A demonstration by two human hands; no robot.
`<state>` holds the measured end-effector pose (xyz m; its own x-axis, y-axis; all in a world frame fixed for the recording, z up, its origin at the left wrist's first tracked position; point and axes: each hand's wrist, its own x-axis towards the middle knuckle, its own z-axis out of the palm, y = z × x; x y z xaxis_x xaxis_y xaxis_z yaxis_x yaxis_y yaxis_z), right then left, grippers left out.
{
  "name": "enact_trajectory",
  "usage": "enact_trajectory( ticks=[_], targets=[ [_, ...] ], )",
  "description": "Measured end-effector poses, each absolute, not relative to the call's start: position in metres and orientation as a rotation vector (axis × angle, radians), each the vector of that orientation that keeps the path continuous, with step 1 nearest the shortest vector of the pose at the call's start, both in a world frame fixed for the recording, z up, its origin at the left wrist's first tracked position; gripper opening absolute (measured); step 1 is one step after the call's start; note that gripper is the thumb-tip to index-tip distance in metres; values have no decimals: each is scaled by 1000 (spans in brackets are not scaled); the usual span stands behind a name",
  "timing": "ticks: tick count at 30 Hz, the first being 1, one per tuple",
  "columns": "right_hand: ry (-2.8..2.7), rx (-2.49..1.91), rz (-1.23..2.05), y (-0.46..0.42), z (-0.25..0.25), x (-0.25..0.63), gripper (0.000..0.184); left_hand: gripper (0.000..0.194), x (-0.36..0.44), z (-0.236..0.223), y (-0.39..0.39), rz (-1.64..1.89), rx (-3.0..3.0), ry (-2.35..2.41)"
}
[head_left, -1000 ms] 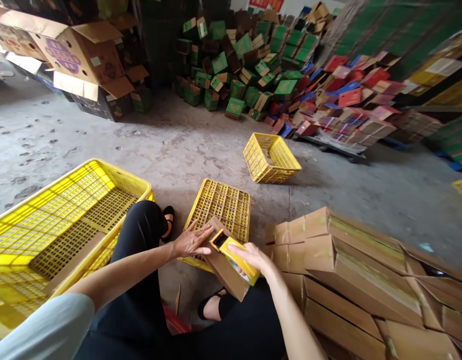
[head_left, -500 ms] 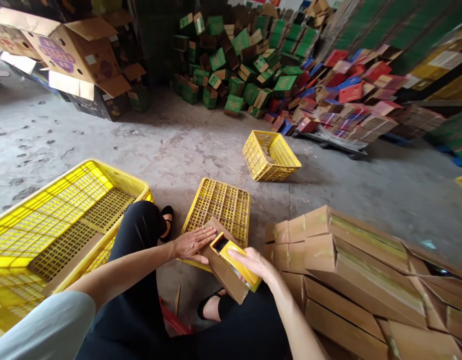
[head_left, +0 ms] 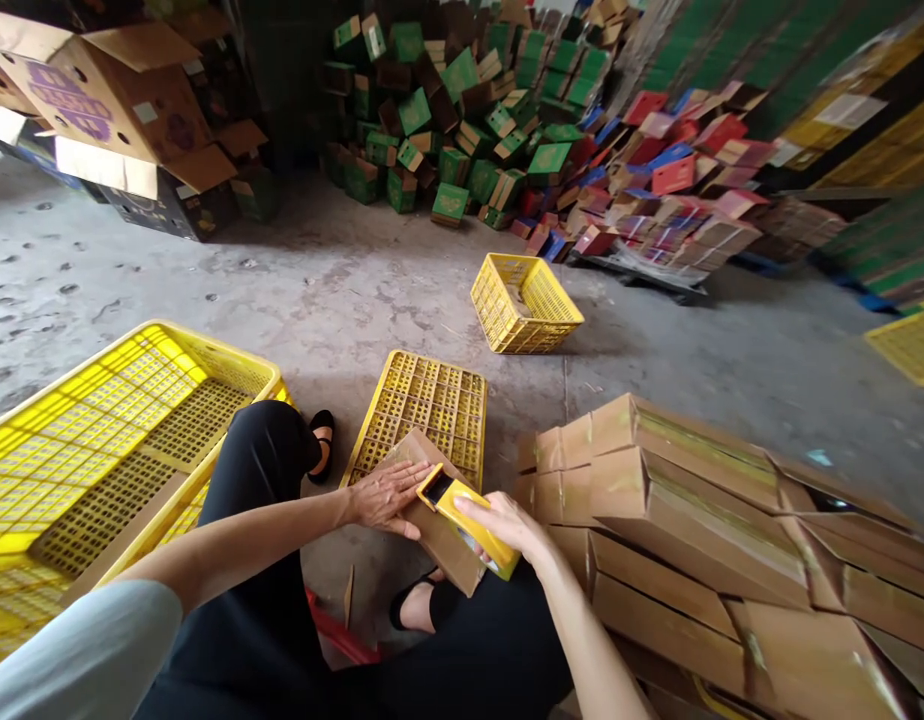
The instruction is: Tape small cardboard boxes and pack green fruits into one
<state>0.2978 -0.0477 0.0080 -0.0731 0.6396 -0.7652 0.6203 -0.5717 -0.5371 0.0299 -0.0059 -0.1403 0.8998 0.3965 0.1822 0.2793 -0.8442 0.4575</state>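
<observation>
My left hand lies flat on a brown cardboard piece, fingers stretched out. The cardboard slants from the yellow crate in front of me down to my right thigh. In my right hand is a yellow box-shaped thing with a dark opening at its far end. My fingers wrap round it, and it rests on or just over the cardboard. The tips of my left fingers come close to its open end. Its underside and exact kind are hidden.
A large yellow crate stands at my left with cardboard inside. Stacked brown cartons fill my right side. A smaller yellow crate sits ahead on the floor. Green boxes and red boxes are heaped behind it.
My left hand has come down flat, its fingers closer together. The yellow thing in my right hand has hardly moved on the cardboard. The whole view has shifted slightly.
</observation>
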Motion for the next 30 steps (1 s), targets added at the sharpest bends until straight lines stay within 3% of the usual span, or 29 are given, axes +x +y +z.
enact_trajectory(
  ticks=[30],
  targets=[
    [-1389,-2074,1860,-74,0,323,49,108,46,-135,-9,240,2630,406]
  ],
)
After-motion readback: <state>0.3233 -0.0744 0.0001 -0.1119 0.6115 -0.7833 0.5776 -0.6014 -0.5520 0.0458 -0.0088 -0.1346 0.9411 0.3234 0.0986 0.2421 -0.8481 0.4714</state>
